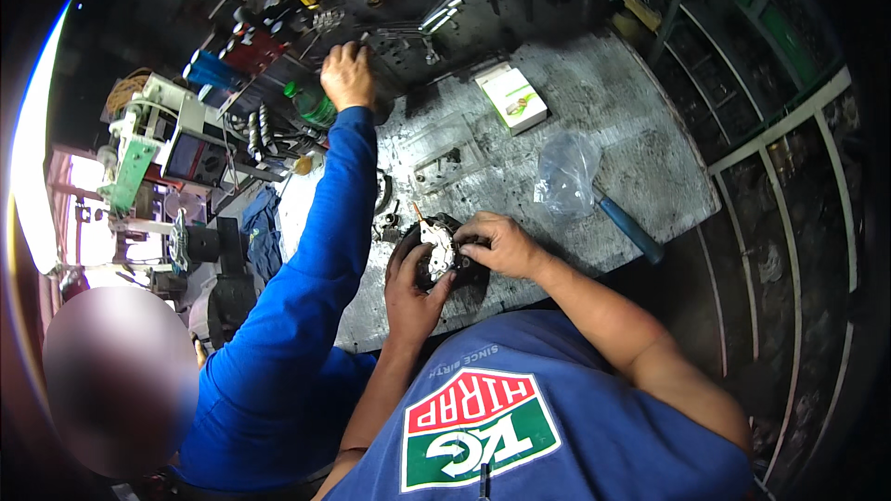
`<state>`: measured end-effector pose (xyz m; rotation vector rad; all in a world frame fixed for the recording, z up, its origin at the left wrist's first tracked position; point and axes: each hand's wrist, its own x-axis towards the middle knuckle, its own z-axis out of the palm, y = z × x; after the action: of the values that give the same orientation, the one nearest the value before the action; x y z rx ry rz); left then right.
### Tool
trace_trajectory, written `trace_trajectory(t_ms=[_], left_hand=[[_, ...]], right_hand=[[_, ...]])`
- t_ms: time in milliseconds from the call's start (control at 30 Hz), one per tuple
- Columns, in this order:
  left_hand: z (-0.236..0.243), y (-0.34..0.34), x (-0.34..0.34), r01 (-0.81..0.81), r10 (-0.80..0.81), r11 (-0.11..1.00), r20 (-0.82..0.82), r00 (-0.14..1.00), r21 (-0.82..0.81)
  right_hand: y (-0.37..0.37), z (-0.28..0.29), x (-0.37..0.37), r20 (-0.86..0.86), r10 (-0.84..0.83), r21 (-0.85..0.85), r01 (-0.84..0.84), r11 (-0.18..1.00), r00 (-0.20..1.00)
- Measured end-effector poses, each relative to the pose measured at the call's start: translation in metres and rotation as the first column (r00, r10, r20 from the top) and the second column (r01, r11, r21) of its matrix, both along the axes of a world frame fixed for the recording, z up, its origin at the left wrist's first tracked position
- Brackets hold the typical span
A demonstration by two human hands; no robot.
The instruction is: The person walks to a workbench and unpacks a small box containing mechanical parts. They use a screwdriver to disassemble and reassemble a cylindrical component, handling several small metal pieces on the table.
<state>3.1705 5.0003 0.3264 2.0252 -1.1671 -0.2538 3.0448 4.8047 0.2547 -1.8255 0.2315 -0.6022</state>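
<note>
A round machine part [436,253], with a dark outer body and a silvery plate in its middle, sits at the bench's near edge. My left hand [410,299] is wrapped round its left side, thumb and fingers reaching onto the silvery face. On the opposite side, my right hand [504,245] is closed with bent fingers at the rim; what its fingertips pinch, if anything, is hidden. A thin orange-tipped piece [418,212] sticks up at the part's far side. Small dark metal bits lie just left of it.
A co-worker's blue sleeve [320,232] crosses the bench at left, that hand [348,77] reaching toward tools at the back. On the bench [640,130] are a white-green box [512,99], a clear plastic bag [568,172] and a blue-handled tool [629,227]. Shelving stands at right.
</note>
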Motion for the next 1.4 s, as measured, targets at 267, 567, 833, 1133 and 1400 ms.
trace_trajectory(t_ms=[267,567,833,1133,1400], left_hand=[[-0.006,0.0,-0.006,-0.035,0.036,0.999,-0.09,0.995,0.015],[-0.012,-0.009,-0.015,-0.17,0.167,0.985,-0.236,0.957,0.006],[0.007,-0.01,-0.018,-0.163,0.162,0.97,0.022,0.987,0.179],[0.011,0.0,0.002,0.048,-0.057,0.993,0.085,0.995,0.112],[0.001,-0.008,-0.002,-0.019,0.014,0.999,0.097,0.995,0.044]], right_hand=[[0.02,-0.003,0.003,0.001,-0.155,0.036,0.155,0.987,0.988],[0.024,-0.011,0.014,0.041,-0.146,0.155,0.138,0.978,0.988],[0.02,-0.014,0.006,0.163,-0.114,0.14,0.091,0.986,0.98],[0.008,-0.004,-0.003,0.007,-0.083,0.221,0.079,0.972,0.997],[0.021,-0.01,-0.009,0.13,-0.191,0.035,0.188,0.982,0.973]])
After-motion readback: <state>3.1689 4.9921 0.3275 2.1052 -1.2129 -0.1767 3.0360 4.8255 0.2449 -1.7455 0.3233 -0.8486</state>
